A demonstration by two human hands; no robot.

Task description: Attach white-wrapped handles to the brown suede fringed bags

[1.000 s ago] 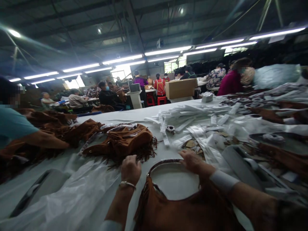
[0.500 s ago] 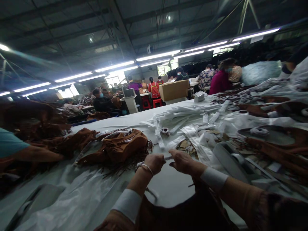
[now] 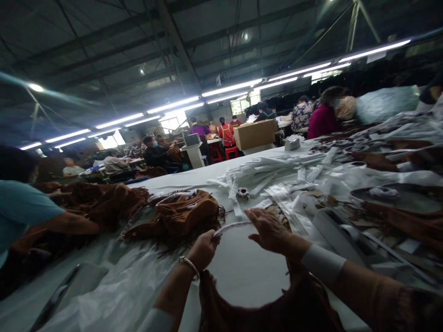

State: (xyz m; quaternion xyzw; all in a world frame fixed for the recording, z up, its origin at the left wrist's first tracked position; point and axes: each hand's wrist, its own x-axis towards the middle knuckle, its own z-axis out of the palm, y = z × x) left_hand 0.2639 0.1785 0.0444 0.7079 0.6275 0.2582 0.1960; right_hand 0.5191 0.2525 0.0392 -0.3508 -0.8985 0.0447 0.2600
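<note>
A dark brown bag [image 3: 266, 316] stands close in front of me at the bottom, its opening edge curved. From it rises a strap [image 3: 232, 226] with a pale wrapping, arching between my hands. My left hand [image 3: 202, 251] is closed on the strap's left side, thumb and fingers pinching it. On the other side my right hand [image 3: 272, 234] has its fingers stretched out and its thumb apart, with the strap running up to its palm side. Whether the palm presses on the strap is hidden.
A brown fringed bag [image 3: 188, 213] lies ahead to the left, beside clear plastic sheeting [image 3: 114, 286]. White strips [image 3: 256, 168], a small roll [image 3: 242, 193] and a grey tape dispenser [image 3: 337, 235] lie ahead and right. A co-worker's arm [image 3: 72, 223] reaches in at left.
My hands have moved apart, the left one down and leftward, so more of the pale strap shows between them. My right hand's fingers have straightened. The view has shifted slightly.
</note>
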